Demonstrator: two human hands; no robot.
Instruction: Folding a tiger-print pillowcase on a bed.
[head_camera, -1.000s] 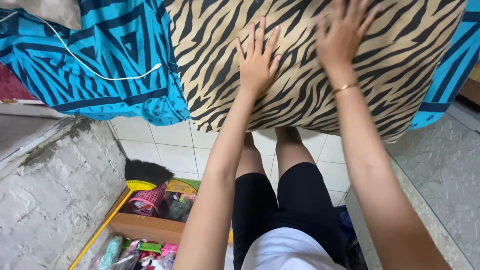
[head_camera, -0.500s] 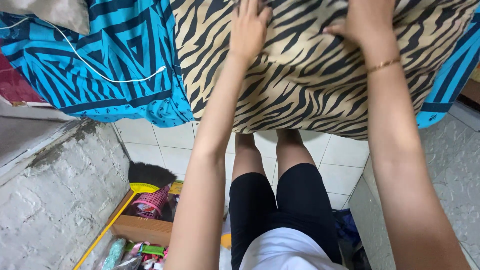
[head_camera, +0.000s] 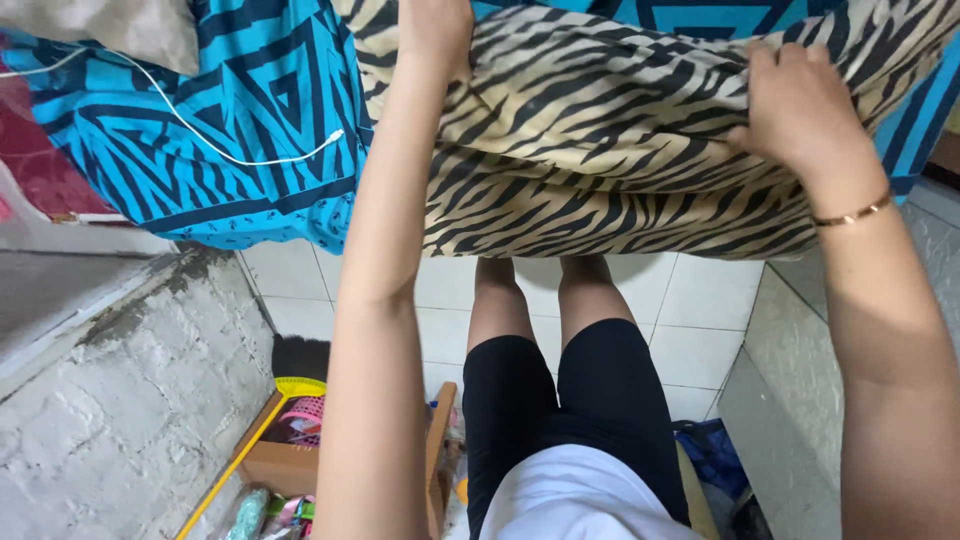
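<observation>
A tan and black zebra-striped cloth (head_camera: 610, 150) lies over a blue patterned bed sheet (head_camera: 250, 130) and hangs past the bed's edge. My left hand (head_camera: 435, 30) rests on the cloth near the top of the frame, its fingers partly cut off. My right hand (head_camera: 800, 105) presses on the cloth at the right, fingers curled into bunched fabric, with a thin gold bracelet on the wrist. Both arms stretch forward over my legs in black shorts.
A white cable (head_camera: 220, 140) lies across the blue sheet. A rough grey-white wall (head_camera: 120, 400) stands at the left. Below it a cardboard box (head_camera: 290, 460) holds mixed items, with a yellow-handled tool (head_camera: 250, 440) beside it. White floor tiles (head_camera: 700, 320) lie underfoot.
Both hands have slid farther up the striped cloth. The right hand went from flat and spread to gripping bunched fabric, and the cloth's lower edge has gathered upward.
</observation>
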